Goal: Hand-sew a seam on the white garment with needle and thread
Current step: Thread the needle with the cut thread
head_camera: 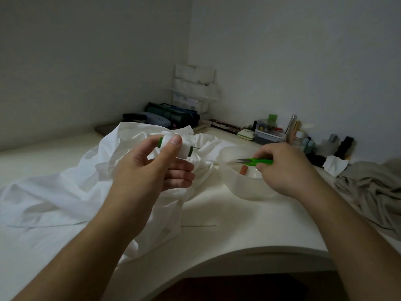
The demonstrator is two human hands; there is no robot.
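Note:
The white garment (54, 192) lies crumpled over the left half of the table. Above it, my left hand (152, 170) grips a spool of white thread (173, 149) with green ends, thumb on top; a thin dark point sticks out of the spool's right end. My right hand (286, 168) holds green thread snips (256, 161) over a translucent plastic bowl (238, 187). A thin needle (199, 225) lies flat on the table in front of the garment.
Inside the bowl sits a small reddish-brown object (244, 170). A beige cloth (373, 192) is heaped at the right. Boxes, bottles and pouches (271, 131) crowd the back along the wall. The table's front edge (249, 255) curves inward.

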